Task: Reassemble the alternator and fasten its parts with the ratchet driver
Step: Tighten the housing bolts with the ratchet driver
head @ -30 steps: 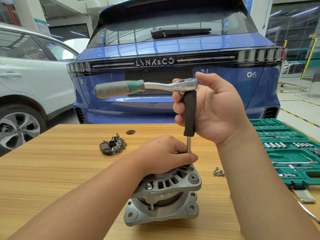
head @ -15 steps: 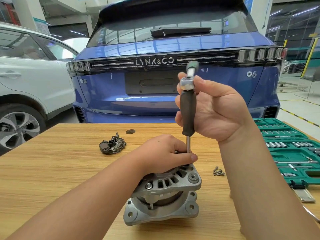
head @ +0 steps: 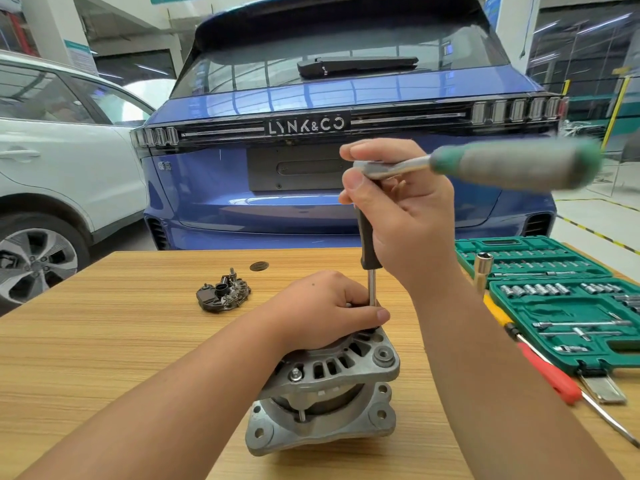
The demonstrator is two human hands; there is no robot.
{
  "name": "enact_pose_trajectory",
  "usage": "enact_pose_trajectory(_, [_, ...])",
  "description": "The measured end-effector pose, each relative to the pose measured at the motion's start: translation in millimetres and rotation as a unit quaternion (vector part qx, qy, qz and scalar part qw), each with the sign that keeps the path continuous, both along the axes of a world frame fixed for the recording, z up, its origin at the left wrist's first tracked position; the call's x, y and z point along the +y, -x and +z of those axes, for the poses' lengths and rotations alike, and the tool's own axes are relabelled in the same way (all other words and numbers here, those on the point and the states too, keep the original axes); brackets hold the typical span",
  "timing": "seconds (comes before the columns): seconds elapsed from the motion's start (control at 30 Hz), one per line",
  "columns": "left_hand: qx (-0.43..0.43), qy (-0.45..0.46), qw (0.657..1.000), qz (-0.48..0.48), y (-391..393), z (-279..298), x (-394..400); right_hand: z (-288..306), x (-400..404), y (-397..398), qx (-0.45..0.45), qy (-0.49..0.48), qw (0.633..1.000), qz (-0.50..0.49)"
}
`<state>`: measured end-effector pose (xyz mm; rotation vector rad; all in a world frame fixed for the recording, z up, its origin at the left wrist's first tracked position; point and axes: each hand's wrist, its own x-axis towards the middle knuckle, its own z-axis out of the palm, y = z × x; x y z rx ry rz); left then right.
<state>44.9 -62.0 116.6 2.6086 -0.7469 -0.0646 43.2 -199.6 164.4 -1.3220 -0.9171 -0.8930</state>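
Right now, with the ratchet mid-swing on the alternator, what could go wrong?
1. The left hand pinches the driver shaft right at the alternator; if the bit slips, those fingers could be jabbed.
2. The right hand grips only the black extension, while the ratchet handle is blurred with motion; it may wobble and tilt the shaft off the fastener.
3. The alternator stands unclamped on the table, so torque could twist or tip it.

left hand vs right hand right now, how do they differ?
The left hand sits low on the alternator, pinching the driver's shaft; the right hand is raised, gripping the driver's black handle. The ratchet sticks out by the right hand only. Both hold the same tool.
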Motion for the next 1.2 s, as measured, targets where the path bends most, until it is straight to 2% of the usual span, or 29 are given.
enact_pose_trajectory(0.07, [-0.003, 0.004, 1.0, 0.0, 0, 1, -1, -2, -2, -1, -0.042, 0.039, 0.997, -0.043])
enact_pose_trajectory(0.1, [-0.004, 0.003, 1.0, 0.0, 0, 1, -1, -2, -2, 0, -0.043, 0.051, 0.997, -0.03])
enact_pose_trajectory(0.17, [-0.001, 0.0, 1.0, 0.005, 0, 1, -1, 1, -3, 2, 0.045, 0.024, 0.995, 0.087])
enact_pose_trajectory(0.27, [0.005, 0.002, 1.0, 0.008, 1, 1, 0, 6, -10, 3, 0.157, -0.041, 0.937, 0.31])
enact_pose_trajectory(0.3, [0.005, 0.003, 1.0, 0.007, 1, 1, 0, 7, -13, 1, 0.178, -0.043, 0.922, 0.341])
enact_pose_trajectory(0.37, [0.002, 0.005, 1.0, 0.006, 1, 1, 0, 9, -15, 0, 0.199, -0.032, 0.919, 0.339])
enact_pose_trajectory(0.47, [-0.002, 0.004, 1.0, 0.008, 1, 0, 0, 6, -12, -1, 0.206, -0.051, 0.935, 0.285])
enact_pose_trajectory(0.5, [-0.002, 0.004, 1.0, 0.008, 1, 0, -1, 5, -9, 0, 0.2, -0.058, 0.952, 0.224])
enact_pose_trajectory(0.57, [-0.002, 0.005, 1.0, 0.003, 2, 0, -1, 2, -2, -1, 0.147, -0.061, 0.987, 0.0])
enact_pose_trajectory(0.6, [-0.004, 0.005, 1.0, -0.001, 2, 1, -1, 1, 1, -1, 0.113, -0.062, 0.986, -0.101])
enact_pose_trajectory(0.63, [-0.006, 0.005, 1.0, -0.003, 2, 1, -1, 0, 5, 0, 0.104, -0.069, 0.981, -0.146])
enact_pose_trajectory(0.67, [-0.006, 0.005, 1.0, -0.003, 2, 1, -1, 1, 6, 1, 0.123, -0.079, 0.98, -0.131])
enact_pose_trajectory(0.73, [-0.002, 0.008, 1.0, 0.003, 1, 1, -1, 7, 3, 6, 0.232, -0.112, 0.966, 0.032])
enact_pose_trajectory(0.8, [0.003, 0.011, 1.0, 0.01, 0, 0, 0, 15, -3, 7, 0.354, -0.121, 0.901, 0.22])
enact_pose_trajectory(0.83, [0.002, 0.012, 1.0, 0.012, 0, -1, 0, 17, -7, 7, 0.393, -0.108, 0.874, 0.266])
enact_pose_trajectory(1.0, [-0.003, 0.024, 1.0, 0.005, 1, -1, 0, 22, -18, 5, 0.45, -0.047, 0.824, 0.342])
enact_pose_trajectory(1.1, [-0.001, 0.021, 1.0, 0.001, 0, 0, -1, 24, -24, 6, 0.469, -0.074, 0.799, 0.369])
enact_pose_trajectory(1.2, [-0.007, 0.011, 1.0, -0.003, -3, -1, 0, 23, -27, 6, 0.453, -0.125, 0.787, 0.4])
